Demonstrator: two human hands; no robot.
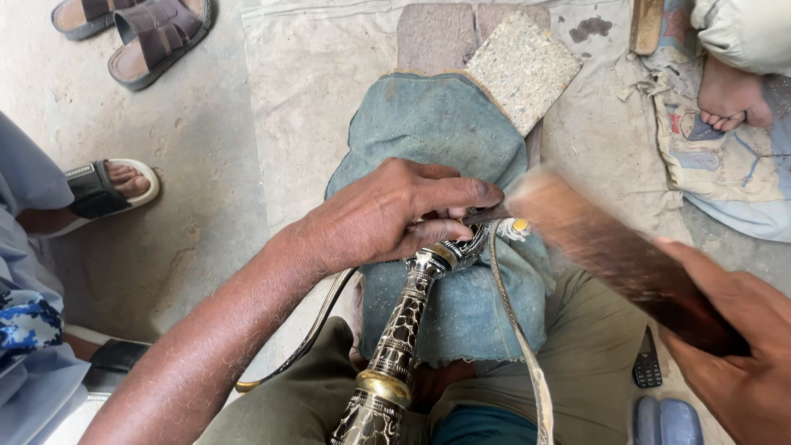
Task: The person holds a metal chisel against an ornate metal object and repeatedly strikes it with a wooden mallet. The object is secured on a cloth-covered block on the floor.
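The left hand (395,210) lay palm-down on the folded blue-grey denim cloth pad (437,124), its fingers pinching the upper end of a black, gold-patterned ornate metal stem (404,330) against the cloth. Right of the pad, the right hand (737,338) gripped a dark wooden mallet (610,251), blurred, its head just beside the left fingertips. A rough stone slab (523,66) lay on the pad's upper edge

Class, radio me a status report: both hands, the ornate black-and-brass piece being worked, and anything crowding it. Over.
Left hand pins ornate black-and-brass shaft on denim-padded block. Right hand grips wooden mallet, motion-blurred. Thin metal strip lies beside the shaft.
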